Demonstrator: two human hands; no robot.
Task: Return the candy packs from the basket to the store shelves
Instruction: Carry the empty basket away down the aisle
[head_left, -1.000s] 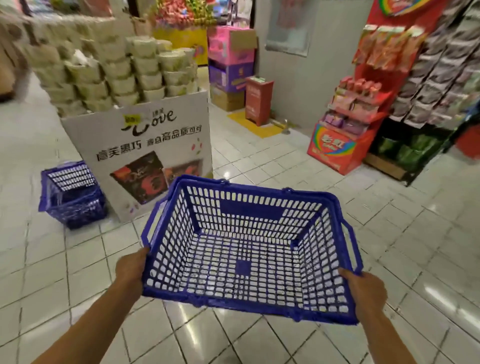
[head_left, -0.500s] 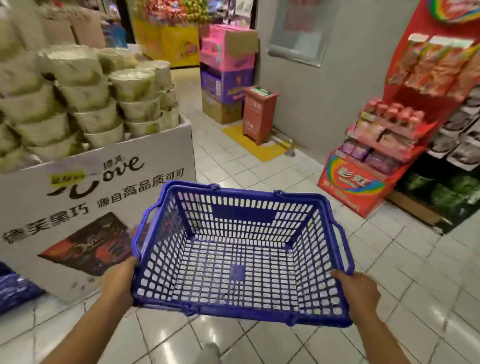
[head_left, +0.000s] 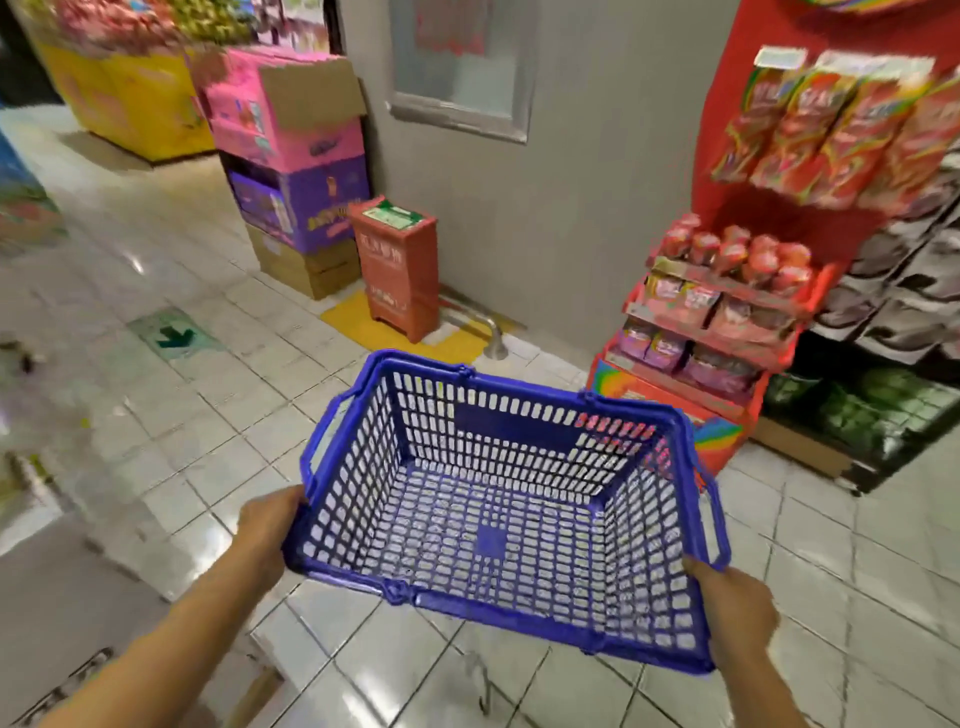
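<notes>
- Holding the blue basket (head_left: 498, 519) above the tiled floor (head_left: 208, 415), both hands grasp its near corners: the left hand (head_left: 270, 525) on the left corner, the right hand (head_left: 737, 613) on the right one.
- No candy pack lies inside the basket.
- Candy packs (head_left: 727, 312) sit on the red shelves (head_left: 727, 291) at the right, behind the basket.

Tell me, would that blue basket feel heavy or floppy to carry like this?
Probably light: the blue shopping basket is empty and its walls are open plastic lattice. Likely fairly stiff, since it keeps its box shape while the left hand and right hand grip only its near corners. It might flex slightly.
</notes>
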